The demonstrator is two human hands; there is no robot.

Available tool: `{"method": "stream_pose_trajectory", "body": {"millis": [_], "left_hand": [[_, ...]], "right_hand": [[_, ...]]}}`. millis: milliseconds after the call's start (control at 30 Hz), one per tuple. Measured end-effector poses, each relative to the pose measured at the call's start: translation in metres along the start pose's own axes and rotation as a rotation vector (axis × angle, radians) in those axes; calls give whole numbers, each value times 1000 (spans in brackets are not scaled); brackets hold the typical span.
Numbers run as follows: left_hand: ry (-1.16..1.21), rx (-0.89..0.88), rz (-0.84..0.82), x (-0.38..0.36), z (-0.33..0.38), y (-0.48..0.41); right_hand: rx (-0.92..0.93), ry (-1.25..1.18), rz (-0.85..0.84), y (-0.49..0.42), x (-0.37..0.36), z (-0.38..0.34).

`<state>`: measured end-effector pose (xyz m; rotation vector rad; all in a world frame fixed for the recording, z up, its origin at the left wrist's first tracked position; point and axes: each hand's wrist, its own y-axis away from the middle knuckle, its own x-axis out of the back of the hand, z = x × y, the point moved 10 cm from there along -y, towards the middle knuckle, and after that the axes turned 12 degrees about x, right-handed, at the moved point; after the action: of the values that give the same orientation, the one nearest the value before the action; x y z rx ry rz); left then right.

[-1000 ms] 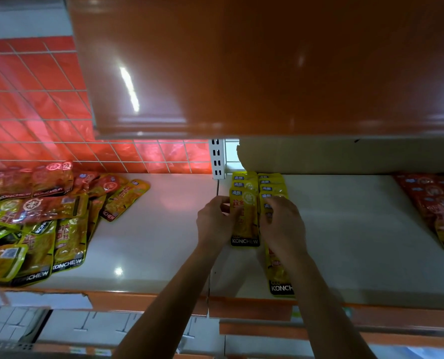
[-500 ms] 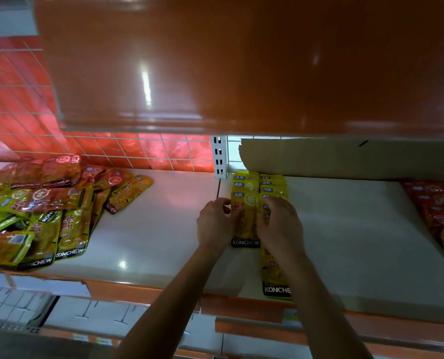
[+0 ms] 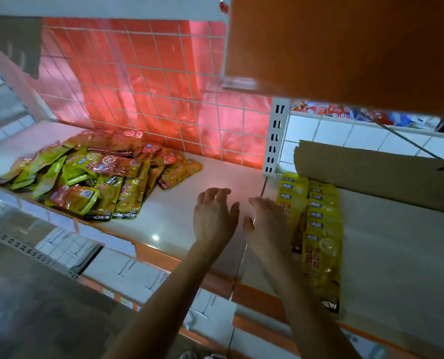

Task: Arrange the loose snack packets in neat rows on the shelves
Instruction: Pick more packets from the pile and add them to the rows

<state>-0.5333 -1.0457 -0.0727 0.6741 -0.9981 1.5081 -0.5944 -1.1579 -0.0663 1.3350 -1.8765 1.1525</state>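
White shelf boards (image 3: 215, 177) ran before a red wire grid (image 3: 150, 86). Above them the left hand (image 3: 214, 218) hovered, fingers loosely spread, holding nothing; the right hand (image 3: 267, 224), fingers straight, was empty just beside two neat rows of yellow packets (image 3: 322, 229). Loose packets (image 3: 93, 174) lay heaped well left.

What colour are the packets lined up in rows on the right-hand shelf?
The packets are yellow with a black bottom strip; head view shows it best.

Loose packet heap (image 3: 91, 174) lies at shelf (image 3: 189, 208) left; overlapping packet rows (image 3: 316, 224) at right, cardboard sheet (image 3: 376, 172) behind them; both hands between
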Motion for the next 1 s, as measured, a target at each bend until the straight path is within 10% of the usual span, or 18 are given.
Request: {"method": "stream_pose_trajectory", "body": {"millis": [567,1000], "left_hand": [[-383,286,26,56,-175,-76],[-248,82,32,40,-160,-69]], "right_hand": [[28,2,-186,-107,-132,-110],[-29,182,-169,-116,-149,-99]]}}
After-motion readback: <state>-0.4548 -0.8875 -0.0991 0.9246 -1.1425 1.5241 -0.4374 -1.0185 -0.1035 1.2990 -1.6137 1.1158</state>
